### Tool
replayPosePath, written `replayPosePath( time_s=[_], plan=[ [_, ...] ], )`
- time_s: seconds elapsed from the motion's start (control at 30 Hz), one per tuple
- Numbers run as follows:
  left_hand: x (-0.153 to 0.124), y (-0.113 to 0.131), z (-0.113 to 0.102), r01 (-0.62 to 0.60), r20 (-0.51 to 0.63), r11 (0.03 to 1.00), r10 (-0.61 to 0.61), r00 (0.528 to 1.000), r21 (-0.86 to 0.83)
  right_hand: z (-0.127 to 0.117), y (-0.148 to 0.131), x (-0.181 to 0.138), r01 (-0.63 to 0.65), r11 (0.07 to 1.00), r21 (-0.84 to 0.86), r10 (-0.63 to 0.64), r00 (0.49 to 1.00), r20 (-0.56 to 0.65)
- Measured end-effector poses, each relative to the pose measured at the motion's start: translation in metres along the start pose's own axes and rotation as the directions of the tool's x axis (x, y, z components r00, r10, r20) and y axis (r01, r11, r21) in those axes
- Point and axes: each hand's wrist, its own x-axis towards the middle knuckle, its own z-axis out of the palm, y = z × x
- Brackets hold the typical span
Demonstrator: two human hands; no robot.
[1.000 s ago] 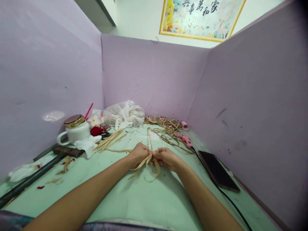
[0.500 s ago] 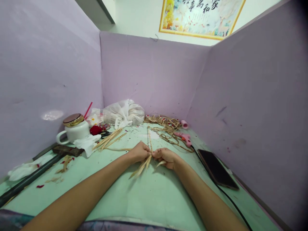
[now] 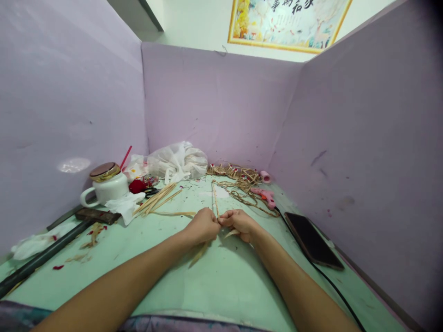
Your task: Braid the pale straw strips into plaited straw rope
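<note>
Both hands meet over the middle of the green tabletop. My left hand is closed around pale, dry straw-like strips, whose loose ends stick out below it. Pinched at its near end, a thin braided straw cord runs away from my right hand towards the back. A short pale strip end shows under the right fingers. The fingertips nearly touch, and the exact grip between them is hidden. Left of the hands lies a bundle of loose straw strips.
At left stand a white lidded mug and a hammer. A white plastic bag and coiled braided cord lie at the back. On the right are a pink glue gun, its black cable, and a phone.
My left hand has turned over and now covers most of the strips that were fanned out below it. The right hand stays nearly in place, still pinching the cord.
</note>
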Motion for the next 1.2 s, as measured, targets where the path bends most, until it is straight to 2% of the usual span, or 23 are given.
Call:
replayPosePath(
  time_s=[0.1,0.17,0.23,0.33,0.37,0.4,0.47,0.53,0.57,0.63,0.73,0.83,0.93,1.0,1.1,1.2],
  plan=[
    [-0.009,-0.001,0.014,-0.114,-0.141,0.972,0.145,0.979,0.208,0.001,0.001,-0.001,0.001,1.0,-0.014,-0.001,1.0,0.002],
    [-0.014,0.001,0.019,-0.148,-0.178,0.949,0.202,0.963,0.277,0.001,0.001,-0.002,0.003,1.0,-0.021,-0.003,1.0,0.013],
    [-0.017,0.003,0.017,-0.182,-0.164,0.938,0.238,0.957,0.295,0.001,0.002,-0.002,0.005,0.999,-0.035,-0.004,0.999,0.044],
    [-0.013,0.006,0.002,-0.193,-0.092,0.951,0.22,0.971,0.242,-0.002,0.001,-0.001,-0.02,0.999,-0.049,0.024,0.996,0.08],
    [-0.01,0.007,-0.005,-0.168,-0.077,0.966,0.186,0.979,0.195,-0.004,0.001,0.0,-0.031,0.998,-0.051,0.035,0.995,0.093],
    [-0.006,0.007,-0.012,-0.142,-0.121,0.981,0.158,0.98,0.131,-0.005,0.001,0.0,-0.041,0.998,-0.052,0.047,0.993,0.112],
    [0.002,0.007,-0.022,-0.013,-0.123,0.998,0.005,0.992,-0.063,-0.009,0.0,0.001,-0.053,0.997,-0.05,0.06,0.985,0.161],
    [0.008,0.005,-0.024,0.137,0.011,0.95,-0.14,0.99,-0.28,-0.011,0.0,0.002,-0.055,0.997,-0.045,0.063,0.979,0.196],
    [0.01,0.004,-0.023,0.198,0.108,0.907,-0.169,0.98,-0.371,-0.012,0.0,0.002,-0.054,0.998,-0.044,0.062,0.977,0.206],
    [0.013,0.002,-0.017,0.274,0.275,0.828,-0.152,0.949,-0.489,-0.013,-0.001,0.002,-0.048,0.998,-0.04,0.056,0.971,0.234],
    [0.014,0.0,-0.01,0.337,0.383,0.781,-0.137,0.914,-0.525,-0.012,-0.002,0.001,-0.028,0.999,-0.041,0.038,0.964,0.264],
    [0.014,0.001,-0.008,0.328,0.304,0.841,-0.207,0.93,-0.431,-0.01,-0.002,0.0,0.033,0.99,-0.136,-0.007,0.982,0.187],
    [0.013,0.003,-0.008,0.288,0.192,0.919,-0.241,0.951,-0.271,-0.007,0.0,0.002,0.145,0.93,-0.338,-0.128,0.989,0.072],
    [0.013,0.003,-0.007,0.251,0.151,0.935,-0.218,0.964,-0.252,-0.006,0.002,0.004,0.195,0.856,-0.479,-0.216,0.976,0.011],
    [0.012,0.004,-0.004,0.197,0.123,0.937,-0.167,0.978,-0.289,-0.005,0.0,0.001,0.196,0.723,-0.663,-0.293,0.955,-0.037],
    [0.011,0.005,0.0,0.207,0.109,0.935,-0.183,0.977,-0.289,-0.005,-0.005,-0.007,0.158,0.597,-0.786,-0.305,0.952,-0.04]
  ],
)
